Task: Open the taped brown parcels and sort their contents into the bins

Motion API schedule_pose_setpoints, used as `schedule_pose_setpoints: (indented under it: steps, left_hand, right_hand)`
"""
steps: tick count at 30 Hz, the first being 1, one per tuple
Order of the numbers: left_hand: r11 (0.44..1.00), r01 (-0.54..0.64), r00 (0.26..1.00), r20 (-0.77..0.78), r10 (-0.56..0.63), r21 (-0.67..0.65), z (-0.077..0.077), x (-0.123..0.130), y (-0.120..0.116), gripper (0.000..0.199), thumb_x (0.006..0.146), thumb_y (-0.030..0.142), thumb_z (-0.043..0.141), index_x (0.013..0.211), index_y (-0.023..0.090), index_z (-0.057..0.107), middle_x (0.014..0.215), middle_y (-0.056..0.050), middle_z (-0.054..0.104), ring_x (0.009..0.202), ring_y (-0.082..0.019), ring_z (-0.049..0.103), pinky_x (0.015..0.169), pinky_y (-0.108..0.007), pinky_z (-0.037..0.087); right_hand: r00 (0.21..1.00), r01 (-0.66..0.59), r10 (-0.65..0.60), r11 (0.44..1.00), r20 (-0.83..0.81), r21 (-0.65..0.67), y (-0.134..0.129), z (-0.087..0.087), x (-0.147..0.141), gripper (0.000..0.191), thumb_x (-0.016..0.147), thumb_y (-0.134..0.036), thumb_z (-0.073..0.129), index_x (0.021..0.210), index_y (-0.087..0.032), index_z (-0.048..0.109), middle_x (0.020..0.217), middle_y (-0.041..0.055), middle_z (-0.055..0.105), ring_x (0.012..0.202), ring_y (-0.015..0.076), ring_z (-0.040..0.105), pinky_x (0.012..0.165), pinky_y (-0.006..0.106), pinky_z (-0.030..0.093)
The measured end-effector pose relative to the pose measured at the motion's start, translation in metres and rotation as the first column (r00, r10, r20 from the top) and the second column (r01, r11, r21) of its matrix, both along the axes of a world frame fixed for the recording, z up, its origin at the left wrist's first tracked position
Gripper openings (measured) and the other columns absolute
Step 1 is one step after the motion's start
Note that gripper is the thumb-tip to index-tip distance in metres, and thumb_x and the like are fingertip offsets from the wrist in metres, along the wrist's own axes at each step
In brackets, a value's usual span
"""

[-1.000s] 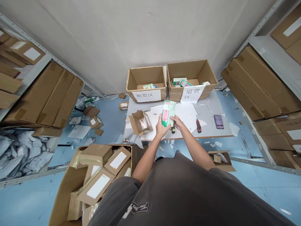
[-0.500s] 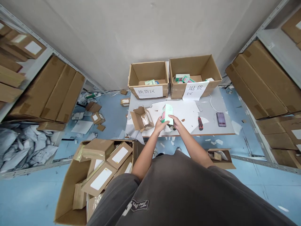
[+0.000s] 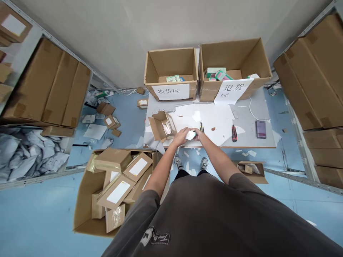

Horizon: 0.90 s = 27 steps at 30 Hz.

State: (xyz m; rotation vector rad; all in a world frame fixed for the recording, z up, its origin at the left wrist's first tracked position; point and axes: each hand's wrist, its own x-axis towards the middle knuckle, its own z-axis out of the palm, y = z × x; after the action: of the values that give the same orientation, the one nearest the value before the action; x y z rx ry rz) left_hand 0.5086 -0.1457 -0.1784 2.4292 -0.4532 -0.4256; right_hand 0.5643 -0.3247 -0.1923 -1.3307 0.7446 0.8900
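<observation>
1. The small box point(image 3: 191, 135), pale on its visible face with a thin green edge, was in the person's two hands, at the near edge of the desk point(image 3: 246, 111). It sat in neither bin.
2. The left hand point(image 3: 181, 136) gripped its left side, fingers curled around it; the right hand point(image 3: 197, 134) pinched the other side. Exactly where each fingertip pressed was too small to tell.
3. Just left of the hands, an opened carton point(image 3: 157, 128) stood with its flaps up and white contents inside. Its unsealing looked done; whether those contents belonged with the small box could not be told.
4. At the back of the desk, the left bin point(image 3: 171, 57) held a pale green box point(image 3: 173, 78) and something blue. The right bin point(image 3: 230, 50) held several green-and-pink boxes point(image 3: 221, 75). Each bore a handwritten sheet, so some sorting seemed already done.
5. Much appeared left: the large carton point(image 3: 83, 210) below the desk was well filled with brown parcels point(image 3: 138, 166), those on top looking sealed.
6. A yellow-and-black cutter point(image 3: 202, 127) lay near the right hand, and a red-and-black cutter point(image 3: 234, 133) farther right, both unheld.
7. For the small box itself, handling looked midway: out in the hands, not yet set down.
</observation>
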Motion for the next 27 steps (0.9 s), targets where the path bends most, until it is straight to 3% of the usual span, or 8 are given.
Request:
schedule_pose_setpoints:
  steps: [5,8,11,14,17,20,24,27]
  left_hand:
    - [0.999,-0.039,0.998,-0.048,0.038,-0.012,-0.018,0.032,-0.002,0.066,0.088,0.023,0.077,0.152,0.025,0.062,0.155,-0.012,0.064,0.138,-0.032,0.065,0.113,-0.041,0.054]
    - [0.999,-0.045,0.995,-0.09,0.046,0.013,-0.021,0.051,0.001,0.07,0.083,0.027,0.085,0.149,0.03,0.063,0.149,-0.008,0.067,0.134,-0.032,0.068,0.111,-0.039,0.055]
    - [0.998,-0.06,0.992,-0.111,0.059,-0.001,-0.023,0.064,0.001,0.077,0.078,0.023,0.088,0.15,0.027,0.062,0.146,-0.009,0.069,0.131,-0.033,0.069,0.112,-0.041,0.055]
    - [0.991,-0.06,0.995,-0.083,0.05,-0.119,-0.026,0.068,-0.001,0.092,0.07,0.019,0.091,0.156,0.022,0.058,0.157,-0.014,0.062,0.142,-0.034,0.062,0.122,-0.045,0.05]
    - [0.958,-0.09,0.995,-0.076,0.072,-0.272,-0.027,0.063,-0.004,0.096,0.071,0.027,0.093,0.16,0.019,0.056,0.162,-0.017,0.058,0.151,-0.035,0.055,0.129,-0.048,0.043]
    - [0.882,-0.291,0.956,-0.144,0.255,-0.371,-0.026,0.05,-0.005,0.087,0.088,0.04,0.083,0.166,0.019,0.05,0.163,-0.017,0.059,0.147,-0.032,0.06,0.125,-0.047,0.049]
    - [0.711,-0.628,0.761,-0.057,0.647,-0.316,-0.017,0.031,-0.002,0.084,0.105,0.035,0.063,0.178,0.019,0.026,0.168,-0.018,0.053,0.152,-0.031,0.056,0.124,-0.047,0.05]
    - [0.787,-0.59,0.781,0.121,0.613,-0.179,-0.013,0.024,-0.003,0.077,0.098,0.026,0.069,0.171,0.026,0.044,0.178,-0.015,0.04,0.168,-0.038,0.032,0.135,-0.059,0.034]
  right_hand:
    - [0.967,0.078,-0.049,0.991,-0.25,0.109,0.001,-0.034,0.014,0.029,0.104,-0.046,0.064,0.106,-0.018,0.066,0.072,0.0053,0.071,0.065,0.0224,0.073,0.06,0.031,0.065]
    - [0.991,-0.063,0.05,0.993,-0.125,-0.102,-0.012,-0.037,0.016,0.036,0.109,-0.051,0.052,0.109,-0.018,0.066,0.076,0.0072,0.071,0.066,0.0238,0.074,0.058,0.032,0.064]
    - [0.964,-0.132,0.207,0.914,0.164,-0.383,-0.028,-0.029,0.008,0.03,0.103,-0.04,0.059,0.125,-0.021,0.066,0.109,0.0109,0.077,0.091,0.0248,0.079,0.082,0.038,0.067]
    - [0.749,-0.18,0.427,0.867,0.507,-0.464,-0.035,-0.021,-0.003,0.059,0.085,-0.032,0.077,0.142,-0.024,0.063,0.147,0.0112,0.069,0.13,0.028,0.069,0.113,0.042,0.056]
    - [0.534,-0.241,0.583,0.799,0.613,-0.55,-0.03,-0.02,-0.006,0.077,0.075,-0.034,0.085,0.147,-0.021,0.059,0.147,0.0142,0.069,0.136,0.0348,0.064,0.117,0.049,0.051]
    - [0.53,-0.219,0.609,0.771,0.59,-0.599,-0.024,-0.025,-0.004,0.075,0.075,-0.036,0.086,0.144,-0.023,0.059,0.136,0.0119,0.074,0.126,0.0346,0.069,0.11,0.049,0.054]
    - [0.517,-0.205,0.639,0.738,0.569,-0.643,-0.025,-0.032,-0.003,0.071,0.074,-0.036,0.088,0.139,-0.026,0.06,0.135,0.0095,0.074,0.122,0.0321,0.071,0.106,0.046,0.055]
    - [0.521,-0.209,0.657,0.717,0.544,-0.665,-0.026,-0.034,-0.005,0.072,0.074,-0.036,0.089,0.14,-0.028,0.06,0.135,0.008,0.074,0.121,0.0317,0.071,0.105,0.046,0.056]
